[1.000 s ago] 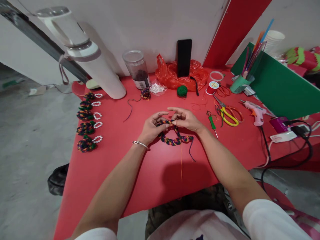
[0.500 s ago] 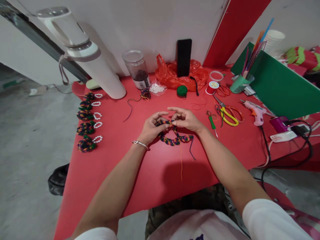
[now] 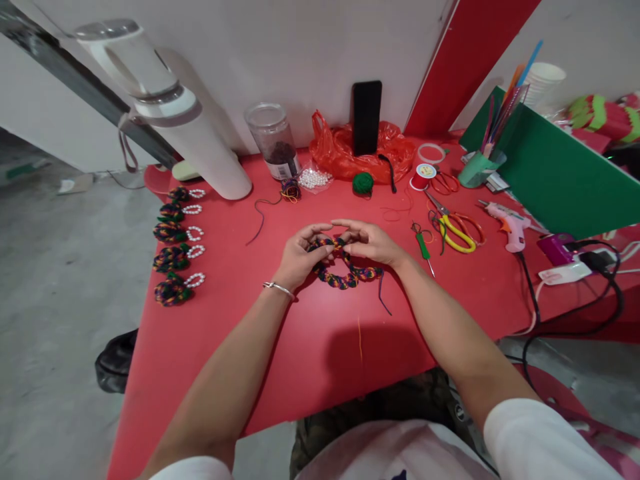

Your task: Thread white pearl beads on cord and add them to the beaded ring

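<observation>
A dark multicoloured crocheted strip [image 3: 341, 281] lies in a loop over the red table [image 3: 210, 347]. Its far edge is pinched by my left hand [image 3: 303, 252] on one side and my right hand [image 3: 371, 243] on the other, thumbs and fingertips close together. A dark yarn tail hangs from the strip's right end, and an orange thread [image 3: 360, 340] runs over the table towards its front edge. My fingertips partly hide the strip between them. A bracelet circles my left wrist.
Several crocheted pieces with bead loops [image 3: 171, 257] line the left edge. Behind stand a white bottle [image 3: 200, 140], a jar [image 3: 274, 141] and a phone [image 3: 367, 119]. To the right lie a green-handled hook [image 3: 423, 247], yellow-handled scissors [image 3: 457, 237] and a glue gun [image 3: 513, 223].
My right fingers have shifted slightly left and down, with the index finger lower. The strip between the hands has turned a little. The camera view has moved slightly.
</observation>
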Action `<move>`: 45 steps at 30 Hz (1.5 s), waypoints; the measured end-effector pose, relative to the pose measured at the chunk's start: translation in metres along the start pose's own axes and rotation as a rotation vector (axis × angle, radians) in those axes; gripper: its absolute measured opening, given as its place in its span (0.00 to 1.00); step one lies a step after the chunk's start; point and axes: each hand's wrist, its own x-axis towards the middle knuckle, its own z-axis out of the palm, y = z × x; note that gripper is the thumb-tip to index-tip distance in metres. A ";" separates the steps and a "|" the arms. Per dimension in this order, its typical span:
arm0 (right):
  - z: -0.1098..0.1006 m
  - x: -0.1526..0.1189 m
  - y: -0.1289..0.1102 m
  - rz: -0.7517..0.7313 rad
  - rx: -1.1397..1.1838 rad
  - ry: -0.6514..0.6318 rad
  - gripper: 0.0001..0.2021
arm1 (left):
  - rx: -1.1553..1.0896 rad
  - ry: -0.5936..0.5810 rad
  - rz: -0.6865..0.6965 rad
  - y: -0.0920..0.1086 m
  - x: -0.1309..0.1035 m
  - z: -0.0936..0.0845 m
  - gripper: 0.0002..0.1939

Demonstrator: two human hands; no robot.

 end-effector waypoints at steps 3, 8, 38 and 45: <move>0.000 0.000 0.002 -0.007 -0.081 0.000 0.33 | 0.021 0.040 0.004 0.000 0.000 0.000 0.26; 0.001 0.003 0.011 -0.045 -0.206 0.137 0.27 | 0.169 0.146 -0.049 -0.006 0.000 0.006 0.17; 0.052 -0.053 0.005 -0.274 -1.084 0.310 0.14 | 1.439 -0.036 0.379 -0.001 -0.081 0.009 0.32; 0.064 -0.069 0.000 -0.228 -1.148 0.413 0.19 | 1.239 -0.111 0.551 -0.006 -0.045 0.024 0.23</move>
